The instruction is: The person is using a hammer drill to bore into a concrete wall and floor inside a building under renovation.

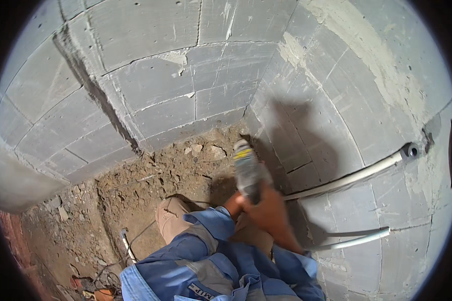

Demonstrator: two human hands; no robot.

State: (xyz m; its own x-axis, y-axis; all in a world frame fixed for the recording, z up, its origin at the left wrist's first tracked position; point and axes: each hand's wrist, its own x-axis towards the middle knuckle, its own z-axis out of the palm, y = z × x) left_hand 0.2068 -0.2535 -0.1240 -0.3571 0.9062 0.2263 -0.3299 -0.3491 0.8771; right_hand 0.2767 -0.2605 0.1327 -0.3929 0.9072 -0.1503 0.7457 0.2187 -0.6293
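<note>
A grey power drill (247,168) with yellow markings and a dark bit points toward the floor's corner where two block walls meet. My right hand (266,210) is closed around the drill's rear, blurred at the edges. My left hand (235,203) is beside it at the rear of the drill, mostly hidden by the tool and my right hand, its fingers closed on it. My blue sleeves and beige-trousered knee (168,218) are below. The rubbly dirt floor (196,150) lies around the drill's front.
A grey block wall (150,85) with a vertical chase stands ahead; another (336,125) on the right carries white pipes (344,180) in chases and a short pipe (361,237). An upright pipe (128,246), cables (105,271) and orange objects (103,294) lie at lower left.
</note>
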